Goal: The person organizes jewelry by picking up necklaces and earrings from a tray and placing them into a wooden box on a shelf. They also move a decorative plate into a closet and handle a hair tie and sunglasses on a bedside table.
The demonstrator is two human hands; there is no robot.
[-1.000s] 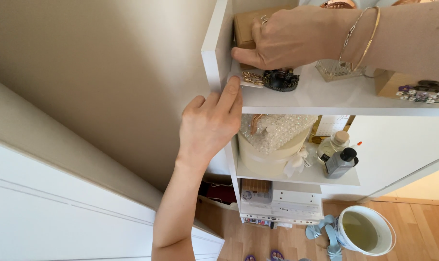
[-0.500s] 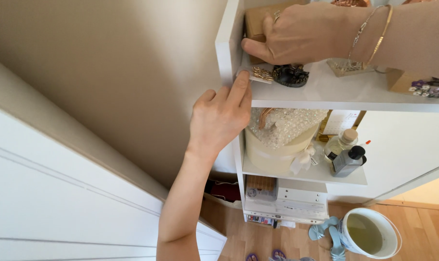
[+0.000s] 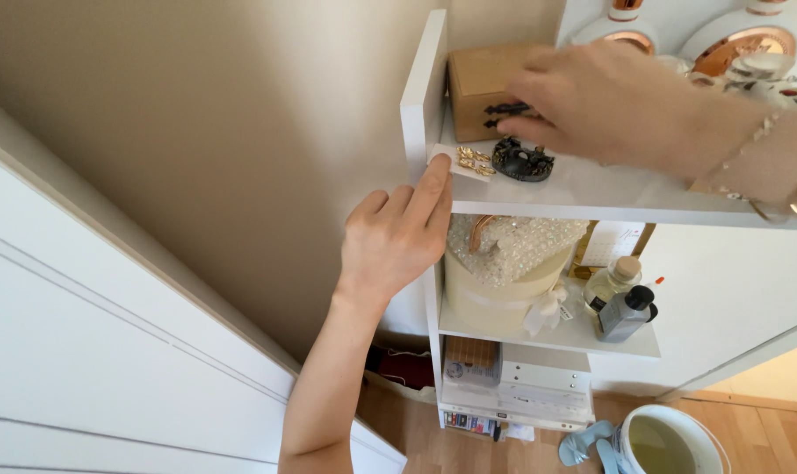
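The left hand point(image 3: 396, 235) is raised against the front edge of a white shelf point(image 3: 591, 189), its index finger point(image 3: 429, 189) stretched up so that the tip touches the corner of a small white card point(image 3: 455, 161) carrying gold earrings point(image 3: 474, 161); nothing is clasped by this hand, and the other fingers are curled loosely. The card lies at the shelf's front left corner, slightly over the edge. Just beside it a dark oval ornament point(image 3: 522, 161) rests on the shelf. The right hand point(image 3: 613, 101) is held over the shelf, blurred, its fingertips by the dark metal clasp of a tan box point(image 3: 479, 83) standing at the back left; whether anything is gripped cannot be told. 2 bracelets point(image 3: 780, 171) are worn on that wrist. On the shelf below, a cream round box point(image 3: 495, 285) under bubble wrap and 2 bottles point(image 3: 622, 303) are seen. A white bucket point(image 3: 670, 439) stands on the wooden floor.
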